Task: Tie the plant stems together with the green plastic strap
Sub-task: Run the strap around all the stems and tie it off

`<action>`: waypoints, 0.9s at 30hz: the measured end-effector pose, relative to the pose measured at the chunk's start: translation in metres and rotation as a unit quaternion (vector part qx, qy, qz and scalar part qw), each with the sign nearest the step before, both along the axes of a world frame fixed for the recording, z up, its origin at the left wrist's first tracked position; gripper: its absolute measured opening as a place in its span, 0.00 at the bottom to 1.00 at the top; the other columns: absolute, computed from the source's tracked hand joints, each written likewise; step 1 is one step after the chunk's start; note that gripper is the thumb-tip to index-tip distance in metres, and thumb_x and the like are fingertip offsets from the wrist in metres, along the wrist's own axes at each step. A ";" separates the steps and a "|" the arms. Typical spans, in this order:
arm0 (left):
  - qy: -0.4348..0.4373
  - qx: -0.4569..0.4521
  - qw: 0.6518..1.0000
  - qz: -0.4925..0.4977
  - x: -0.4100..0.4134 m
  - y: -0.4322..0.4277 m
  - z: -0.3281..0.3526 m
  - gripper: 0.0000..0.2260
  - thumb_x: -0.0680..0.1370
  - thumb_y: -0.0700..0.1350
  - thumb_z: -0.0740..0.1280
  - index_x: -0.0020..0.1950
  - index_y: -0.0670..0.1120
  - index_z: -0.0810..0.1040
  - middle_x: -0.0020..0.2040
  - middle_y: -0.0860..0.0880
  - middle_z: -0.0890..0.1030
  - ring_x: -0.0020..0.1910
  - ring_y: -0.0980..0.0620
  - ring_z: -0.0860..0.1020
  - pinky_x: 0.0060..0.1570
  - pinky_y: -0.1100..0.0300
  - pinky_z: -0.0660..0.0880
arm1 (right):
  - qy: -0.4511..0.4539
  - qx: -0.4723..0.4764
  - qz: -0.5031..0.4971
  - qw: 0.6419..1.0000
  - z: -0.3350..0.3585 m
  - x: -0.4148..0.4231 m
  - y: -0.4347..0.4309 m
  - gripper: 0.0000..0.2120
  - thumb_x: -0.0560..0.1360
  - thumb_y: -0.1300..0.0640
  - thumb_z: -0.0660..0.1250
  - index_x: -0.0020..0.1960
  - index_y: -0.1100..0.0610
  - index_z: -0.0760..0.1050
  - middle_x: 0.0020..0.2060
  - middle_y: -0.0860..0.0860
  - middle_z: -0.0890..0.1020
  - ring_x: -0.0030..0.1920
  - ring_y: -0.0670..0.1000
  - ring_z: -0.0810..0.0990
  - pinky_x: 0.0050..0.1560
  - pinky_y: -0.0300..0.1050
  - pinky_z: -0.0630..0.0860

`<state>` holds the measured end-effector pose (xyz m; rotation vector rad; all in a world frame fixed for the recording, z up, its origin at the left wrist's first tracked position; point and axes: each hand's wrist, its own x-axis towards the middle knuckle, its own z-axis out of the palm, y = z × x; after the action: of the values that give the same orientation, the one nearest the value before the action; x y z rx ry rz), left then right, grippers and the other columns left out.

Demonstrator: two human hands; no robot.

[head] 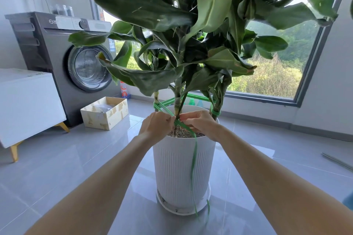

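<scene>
A tall leafy plant grows from a white ribbed pot (183,168) on the floor. Its stems (177,105) rise from the soil, and a green plastic strap (194,150) runs between them in a loop above the rim. Both hands meet at the front stem: my left hand (157,127) pinches the strap on the stem's left side, my right hand (199,123) pinches it on the right. The strap's loose tail hangs down over the pot's front to the saucer. Wrapped strap also shows on the left stem (156,105) and the right stem (215,113).
A grey washing machine (63,63) stands at the back left, with a white cabinet (28,105) in front of it. An open cardboard box (105,113) sits on the tiled floor left of the pot. A large window (277,74) fills the right. A metal rod (338,161) lies far right.
</scene>
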<state>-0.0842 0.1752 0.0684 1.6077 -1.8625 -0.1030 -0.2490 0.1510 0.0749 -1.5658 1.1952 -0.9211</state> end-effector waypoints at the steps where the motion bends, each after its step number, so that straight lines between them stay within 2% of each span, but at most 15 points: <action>1: 0.043 0.012 0.999 0.014 -0.003 -0.002 0.001 0.17 0.79 0.51 0.62 0.39 0.43 0.83 0.34 0.50 0.82 0.32 0.52 0.79 0.36 0.59 0.78 | 0.002 -0.009 -0.009 1.000 0.000 0.001 0.001 0.12 0.75 0.67 0.67 0.56 0.59 0.81 0.49 0.55 0.84 0.52 0.55 0.83 0.57 0.49 0.79; 3: 0.094 0.025 0.995 0.028 -0.006 -0.003 0.003 0.16 0.78 0.52 0.65 0.39 0.43 0.84 0.32 0.50 0.81 0.29 0.54 0.76 0.31 0.63 0.73 | -0.001 -0.023 -0.021 1.000 0.000 0.003 0.003 0.12 0.74 0.67 0.69 0.56 0.60 0.81 0.49 0.56 0.85 0.50 0.54 0.83 0.55 0.48 0.80; 8: 0.116 0.051 0.991 0.038 -0.002 -0.005 0.007 0.13 0.75 0.52 0.69 0.39 0.43 0.85 0.33 0.48 0.81 0.30 0.54 0.74 0.29 0.64 0.67 | 0.022 -0.075 -0.056 0.995 -0.002 0.006 0.006 0.11 0.70 0.64 0.73 0.52 0.58 0.83 0.46 0.52 0.85 0.48 0.51 0.83 0.53 0.43 0.80; 13: 0.078 0.040 0.994 0.069 0.000 -0.006 0.010 0.10 0.72 0.52 0.71 0.42 0.46 0.86 0.37 0.48 0.84 0.36 0.50 0.79 0.36 0.58 0.76 | 0.048 -0.125 -0.097 0.986 -0.001 0.012 0.008 0.11 0.67 0.61 0.77 0.49 0.56 0.84 0.45 0.50 0.86 0.45 0.46 0.82 0.51 0.37 0.79; 16: 0.060 0.013 0.997 0.056 0.005 -0.004 0.007 0.07 0.71 0.48 0.72 0.46 0.47 0.86 0.41 0.48 0.85 0.40 0.49 0.81 0.41 0.53 0.80 | 0.051 -0.149 -0.119 0.980 -0.001 0.016 0.009 0.11 0.66 0.60 0.77 0.49 0.58 0.84 0.44 0.51 0.86 0.40 0.41 0.80 0.43 0.27 0.75; 19: 0.083 -0.026 0.996 0.033 0.009 -0.002 0.004 0.06 0.72 0.44 0.73 0.48 0.47 0.85 0.43 0.50 0.85 0.40 0.54 0.81 0.44 0.57 0.79 | 0.053 -0.161 -0.129 0.977 -0.002 0.018 0.009 0.12 0.66 0.60 0.77 0.49 0.59 0.84 0.44 0.52 0.86 0.36 0.37 0.77 0.39 0.23 0.72; 22: 0.092 -0.050 0.994 0.011 0.011 -0.002 0.005 0.05 0.72 0.46 0.73 0.47 0.48 0.84 0.43 0.52 0.84 0.39 0.57 0.80 0.43 0.60 0.78 | 0.051 -0.159 -0.134 0.977 -0.003 0.018 0.009 0.12 0.66 0.60 0.77 0.50 0.60 0.84 0.45 0.52 0.85 0.36 0.37 0.77 0.38 0.21 0.71; 27: 0.080 -0.039 0.996 0.003 0.009 -0.002 0.007 0.07 0.72 0.49 0.73 0.48 0.48 0.85 0.43 0.51 0.85 0.38 0.57 0.77 0.39 0.61 0.74 | 0.048 -0.161 -0.136 0.976 -0.005 0.019 0.007 0.12 0.66 0.60 0.77 0.49 0.59 0.84 0.43 0.52 0.86 0.37 0.40 0.79 0.40 0.24 0.73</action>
<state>-0.0755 0.1733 0.0757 1.5078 -1.7183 -0.1503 -0.2300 0.1584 0.0701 -1.7438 1.4067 -1.2804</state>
